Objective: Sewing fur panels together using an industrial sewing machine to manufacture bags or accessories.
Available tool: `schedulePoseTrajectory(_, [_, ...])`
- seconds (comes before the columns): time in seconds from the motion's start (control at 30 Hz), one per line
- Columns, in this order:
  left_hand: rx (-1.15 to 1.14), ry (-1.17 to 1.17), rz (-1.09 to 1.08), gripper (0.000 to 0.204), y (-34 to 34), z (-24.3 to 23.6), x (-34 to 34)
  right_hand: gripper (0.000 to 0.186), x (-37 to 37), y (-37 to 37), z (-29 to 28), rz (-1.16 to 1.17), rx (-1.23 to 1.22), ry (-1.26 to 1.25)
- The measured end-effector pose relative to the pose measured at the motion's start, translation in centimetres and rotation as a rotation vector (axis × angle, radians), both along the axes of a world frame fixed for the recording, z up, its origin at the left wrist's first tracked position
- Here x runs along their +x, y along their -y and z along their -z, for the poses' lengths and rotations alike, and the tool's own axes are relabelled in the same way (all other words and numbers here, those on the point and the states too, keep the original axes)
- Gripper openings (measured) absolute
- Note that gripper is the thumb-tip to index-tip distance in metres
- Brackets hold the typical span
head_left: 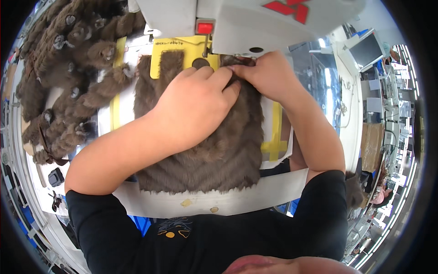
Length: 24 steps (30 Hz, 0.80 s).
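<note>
A brown piece of fur fabric (205, 164) lies spread beneath the white head of a sewing machine (255, 27). My left hand (196, 102) rests on the fur with its fingers curled at the upper middle. Close by on the right, my right hand (262, 75) pinches the fur's top edge between thumb and fingers, under the machine head. A yellow template plate (171, 45) with cut-outs sits at the fur's upper left, and some fur shows in one slot. What the left fingertips hold is partly hidden by the hand.
Many stuffed-looking brown fur pieces (68, 82) are heaped at the left. A small black box (56, 177) stands below them. Yellow tape strips (275, 132) mark the white surface right of the fur. A monitor (366, 49) and a cardboard box (372, 146) are farther right.
</note>
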<state>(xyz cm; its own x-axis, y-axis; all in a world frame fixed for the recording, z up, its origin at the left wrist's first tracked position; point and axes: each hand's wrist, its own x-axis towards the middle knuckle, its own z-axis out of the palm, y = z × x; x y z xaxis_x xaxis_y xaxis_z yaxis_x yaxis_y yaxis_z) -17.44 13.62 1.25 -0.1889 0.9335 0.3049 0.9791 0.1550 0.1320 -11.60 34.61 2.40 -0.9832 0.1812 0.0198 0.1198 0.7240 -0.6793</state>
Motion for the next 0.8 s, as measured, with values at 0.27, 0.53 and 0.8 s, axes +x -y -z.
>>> schedulePoseTrajectory(0.27, [0.002, -0.11, -0.008, 0.044, -0.3, 0.8, -0.4, 0.036, -1.1, -1.0, 1.1, 0.007, -0.018, -0.068])
schedulePoseTrajectory(0.53, [0.026, -0.162, -0.051, 0.038, -1.4, 1.3, -1.7, 0.037, -1.5, -2.0, 1.8, -0.003, 0.067, -0.073])
schedulePoseTrajectory(0.8, [0.04, -0.201, -0.063, 0.025, -2.0, 1.0, -1.5, 0.029, -1.6, -3.0, 2.2, 0.028, -0.148, -0.08])
